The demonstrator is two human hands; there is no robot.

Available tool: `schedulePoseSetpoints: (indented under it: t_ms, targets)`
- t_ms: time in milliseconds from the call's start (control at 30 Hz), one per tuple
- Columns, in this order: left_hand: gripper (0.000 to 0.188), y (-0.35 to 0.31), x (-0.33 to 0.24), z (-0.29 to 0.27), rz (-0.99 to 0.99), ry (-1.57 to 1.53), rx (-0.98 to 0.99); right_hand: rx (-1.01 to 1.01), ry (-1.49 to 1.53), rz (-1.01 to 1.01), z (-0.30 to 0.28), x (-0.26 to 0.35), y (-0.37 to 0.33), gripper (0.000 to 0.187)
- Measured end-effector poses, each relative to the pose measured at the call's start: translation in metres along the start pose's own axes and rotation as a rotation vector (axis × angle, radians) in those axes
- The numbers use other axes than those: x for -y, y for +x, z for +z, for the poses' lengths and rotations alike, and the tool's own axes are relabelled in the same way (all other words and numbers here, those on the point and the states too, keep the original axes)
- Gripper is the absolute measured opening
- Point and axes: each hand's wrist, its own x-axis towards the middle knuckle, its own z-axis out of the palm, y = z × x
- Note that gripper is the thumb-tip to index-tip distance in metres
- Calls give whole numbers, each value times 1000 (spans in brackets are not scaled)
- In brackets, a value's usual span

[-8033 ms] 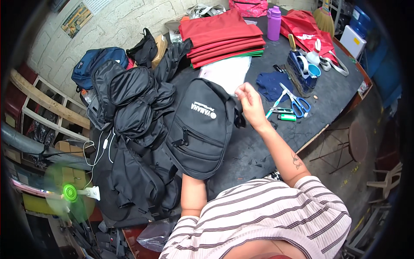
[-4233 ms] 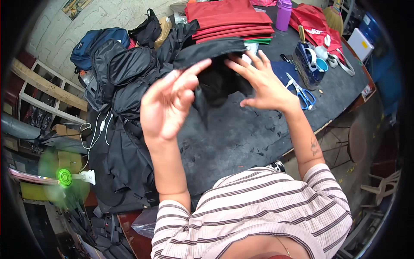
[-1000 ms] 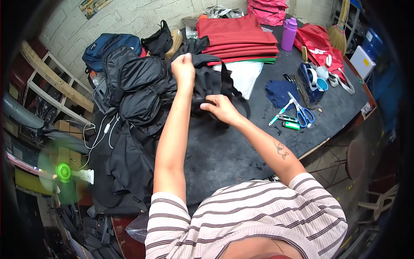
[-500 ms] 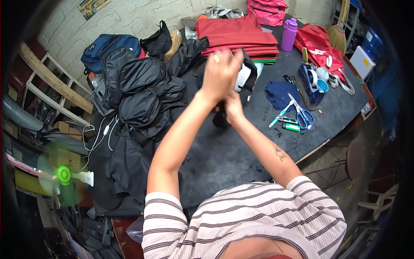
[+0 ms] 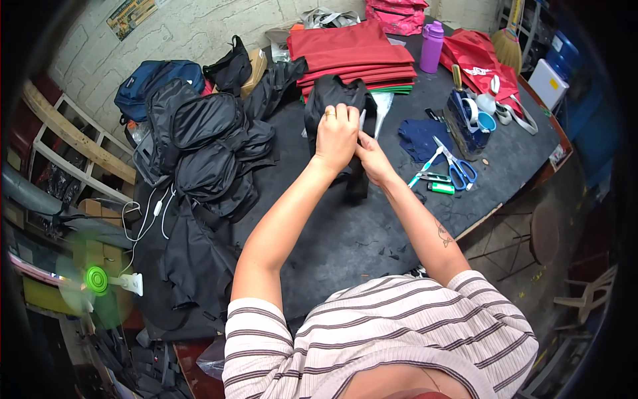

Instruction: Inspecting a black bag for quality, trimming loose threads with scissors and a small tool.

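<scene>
A black fabric piece (image 5: 337,92) is spread in front of me, its far end against the stacked red cloth and a dark strip hanging toward me below my hands. My left hand (image 5: 337,136) is closed on it, fingers curled over the top. Right beside it, my right hand (image 5: 373,158) has its thumb and fingers pinched on the fabric's edge. A small whitish bit shows between the two hands; I cannot make out what it is. A pale shiny strip (image 5: 382,112) lies just beyond my right hand.
Black backpacks (image 5: 206,130) heap up at left, near a blue bag (image 5: 156,86). Folded red cloth (image 5: 352,50) and a purple bottle (image 5: 431,48) stand at the back. At right are blue-handled scissors (image 5: 460,171), a navy cloth (image 5: 425,139) and a tool box (image 5: 464,126). A green fan (image 5: 97,280) spins at left.
Both hands have come down lower, and the left hand's blur is gone. The black fabric now lies more spread out beyond them. The whole view has shifted slightly.
</scene>
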Motion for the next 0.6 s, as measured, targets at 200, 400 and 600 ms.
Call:
schedulePoseSetpoints:
  t_ms: [200,400,600]
  targets:
    - [23,16,-13,-7,-220,-87,504,7,-269,60,-13,-28,-14,11]
    - [25,-21,-33,22,-190,62,492,-39,-495,144,-15,-44,-25,10]
    - [56,-23,4,2,-290,-38,866,228,-751,-23,11,-32,-43,18]
